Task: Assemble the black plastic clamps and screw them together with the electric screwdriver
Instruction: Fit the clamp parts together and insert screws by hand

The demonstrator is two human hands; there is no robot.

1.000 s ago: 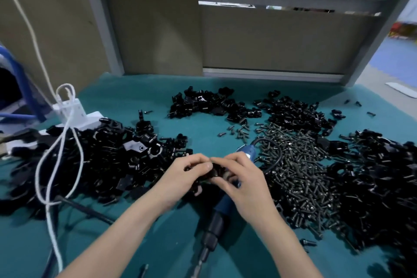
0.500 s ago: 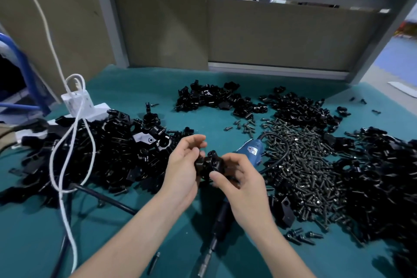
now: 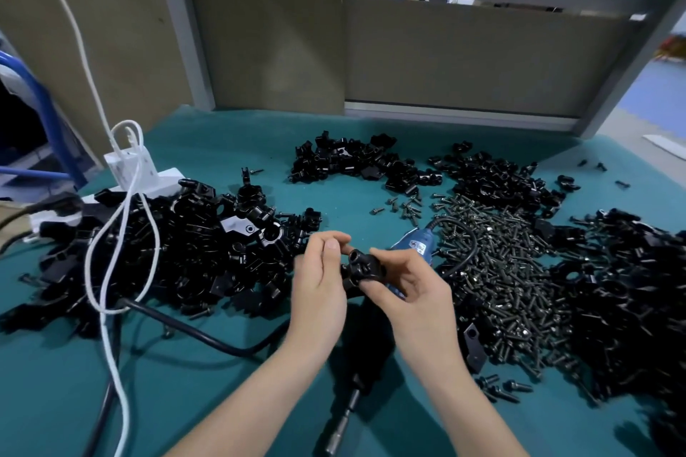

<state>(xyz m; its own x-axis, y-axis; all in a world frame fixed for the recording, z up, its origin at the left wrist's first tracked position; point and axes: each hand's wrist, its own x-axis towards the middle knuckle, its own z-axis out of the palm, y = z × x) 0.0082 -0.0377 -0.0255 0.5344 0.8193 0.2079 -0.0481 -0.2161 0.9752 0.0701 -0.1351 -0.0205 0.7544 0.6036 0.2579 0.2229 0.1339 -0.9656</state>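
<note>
A black plastic clamp (image 3: 362, 268) is held above the green table between both hands. My left hand (image 3: 319, 286) pinches its left side with thumb and fingers. My right hand (image 3: 412, 286) grips its right side from below. The electric screwdriver (image 3: 412, 245), blue-bodied with a black grip, lies on the table under my hands, its metal bit (image 3: 339, 430) pointing toward me. A heap of dark screws (image 3: 497, 271) lies to the right of my hands.
Piles of black clamp parts lie at the left (image 3: 178, 252), back centre (image 3: 356, 163), back right (image 3: 497, 178) and far right (image 3: 631, 300). A white cable (image 3: 111, 252) and a black cord (image 3: 193, 330) cross the left side. A white power strip (image 3: 148, 178) sits back left. Panels wall the table's far edge.
My hands have drawn slightly apart and turned the clamp, so more of it shows between them. The screwdriver still lies on the table.
</note>
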